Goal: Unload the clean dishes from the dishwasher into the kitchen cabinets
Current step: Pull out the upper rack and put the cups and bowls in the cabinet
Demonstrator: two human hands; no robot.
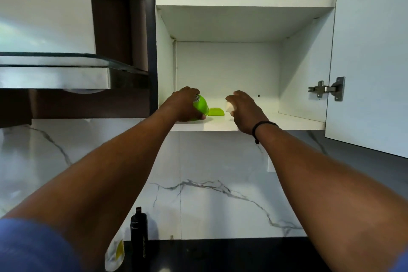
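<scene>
Both hands reached into an open white cabinet (304, 62).
The left hand (184, 105) gripped a green cup (202, 107) at the shelf (287, 122) edge; the right hand (244, 110) held a white thing (229, 106).

Left arm: I have it stretched up and forward, bare from a blue sleeve (33, 247) at the shoulder.
Left hand (183, 105): fingers curled round a green cup (201, 106), gripping it at the shelf's (287, 122) front left corner.
Right arm: stretched up alongside, a dark band (259, 127) on the wrist.
Right hand (244, 110): back toward me, over the shelf's front edge, fingers bent round a small white thing (229, 106); I cannot tell what it is.
Spacing: my hands are near each other, not touching.
</scene>
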